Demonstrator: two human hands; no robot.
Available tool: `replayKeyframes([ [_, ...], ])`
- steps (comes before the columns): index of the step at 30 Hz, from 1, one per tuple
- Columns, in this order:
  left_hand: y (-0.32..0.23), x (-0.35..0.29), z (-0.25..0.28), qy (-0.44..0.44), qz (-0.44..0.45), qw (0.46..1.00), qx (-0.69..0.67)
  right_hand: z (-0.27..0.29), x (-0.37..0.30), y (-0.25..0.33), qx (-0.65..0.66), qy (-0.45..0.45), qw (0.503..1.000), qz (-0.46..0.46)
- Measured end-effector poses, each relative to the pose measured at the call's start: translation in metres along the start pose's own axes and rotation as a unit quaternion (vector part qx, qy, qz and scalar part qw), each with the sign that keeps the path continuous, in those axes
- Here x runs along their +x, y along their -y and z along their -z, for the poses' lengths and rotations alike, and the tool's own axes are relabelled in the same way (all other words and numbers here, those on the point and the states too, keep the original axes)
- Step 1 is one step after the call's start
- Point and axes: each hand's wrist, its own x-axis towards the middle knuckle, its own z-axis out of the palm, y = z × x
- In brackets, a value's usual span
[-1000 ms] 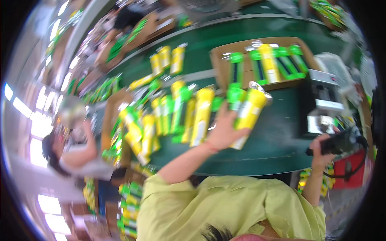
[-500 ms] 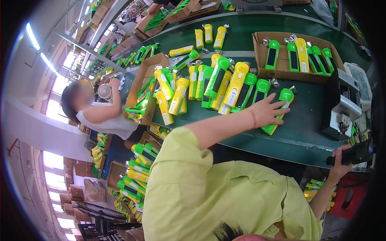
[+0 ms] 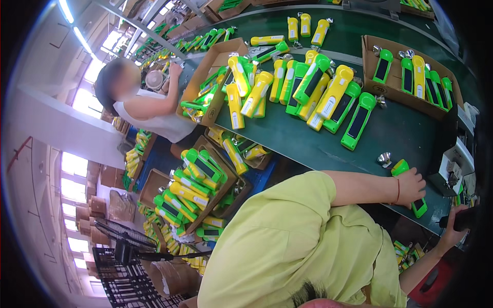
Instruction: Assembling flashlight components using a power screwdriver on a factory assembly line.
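Observation:
My left hand (image 3: 411,187) is wrapped over a green flashlight body (image 3: 400,167) at the bench's near right edge, its top and lower end showing on either side of the fingers. Beside its top lies a shiny reflector head (image 3: 383,159). Further right, my right hand (image 3: 452,231) grips a black cylindrical tool (image 3: 460,218), whose far end is lost in the dark rim. To the left of my left hand, a green flashlight with a dark panel (image 3: 358,120) lies next to a pile of yellow and green flashlights (image 3: 334,92).
A carton of flashlights (image 3: 370,51) stands at the back right; another carton (image 3: 210,118) sits on the left. A black-and-white machine (image 3: 452,164) is beyond my hands. A co-worker (image 3: 149,110) sits at the left. More flashlights (image 3: 190,195) fill boxes below the bench.
My left hand has moved right and nearer, bringing a flashlight from beside the pile to the bench edge near the tool. My right hand still grips the black tool. The view has shifted.

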Motion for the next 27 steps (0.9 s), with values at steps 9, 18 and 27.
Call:
replayKeyframes([
  [9,-0.011,0.027,0.012,0.057,0.045,0.992,-0.107,0.026,-0.009,-0.013,-0.049,-0.036,0.998,-0.029],
  [18,-0.010,0.022,0.025,0.027,0.035,0.995,-0.093,-0.042,0.067,0.042,0.116,-0.208,0.971,0.035],
  [27,-0.012,0.024,0.032,0.030,0.013,0.997,-0.074,-0.059,0.088,0.040,0.166,-0.188,0.964,0.094],
])
